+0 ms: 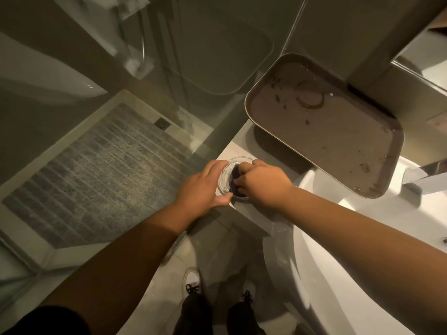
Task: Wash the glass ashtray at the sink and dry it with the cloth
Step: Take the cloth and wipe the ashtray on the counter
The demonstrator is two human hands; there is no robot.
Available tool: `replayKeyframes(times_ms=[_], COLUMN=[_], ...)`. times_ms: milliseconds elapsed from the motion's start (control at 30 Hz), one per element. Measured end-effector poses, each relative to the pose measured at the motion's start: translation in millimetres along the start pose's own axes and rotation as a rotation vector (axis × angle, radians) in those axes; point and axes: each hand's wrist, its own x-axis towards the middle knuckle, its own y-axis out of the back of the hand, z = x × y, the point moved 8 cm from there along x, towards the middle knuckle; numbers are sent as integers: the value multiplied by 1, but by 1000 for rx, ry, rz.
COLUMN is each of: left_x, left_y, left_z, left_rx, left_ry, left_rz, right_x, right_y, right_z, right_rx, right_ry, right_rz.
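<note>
Resting between 2 hands (countertop): ashtray (227, 170)

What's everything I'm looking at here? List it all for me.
ashtray: one, clear glass, on the white counter corner left of the sink, between both hands
cloth: one, dark purple, inside the ashtray under the right fingers
tray: one, brown with wet marks, resting above the counter and sink edge
sink: one, white, lower right
tap: one, chrome, far right
mat: one, grey striped, on the floor behind glass, left
shoes: two, white with dark laces, bottom centre
left hand: steadies the ashtray rim
right hand: presses the cloth into the ashtray
</note>
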Motion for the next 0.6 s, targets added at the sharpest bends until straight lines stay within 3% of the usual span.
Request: replayKeyframes(times_ms=[200, 333, 500, 600], left_x=[0, 0, 0, 1], left_y=[2, 1, -1, -1], left_z=[2, 1, -2, -3], left_rx=[-42, -21, 11, 15], left_ry=[7, 45, 58, 46], left_rz=[27, 47, 26, 16], right_x=[23, 20, 2, -6], right_y=[14, 16, 4, -2], right_z=[7, 18, 20, 10], right_rx=[97, 33, -90, -106], right_ry=[-191, -260, -128, -28], right_rz=[76, 49, -77, -56])
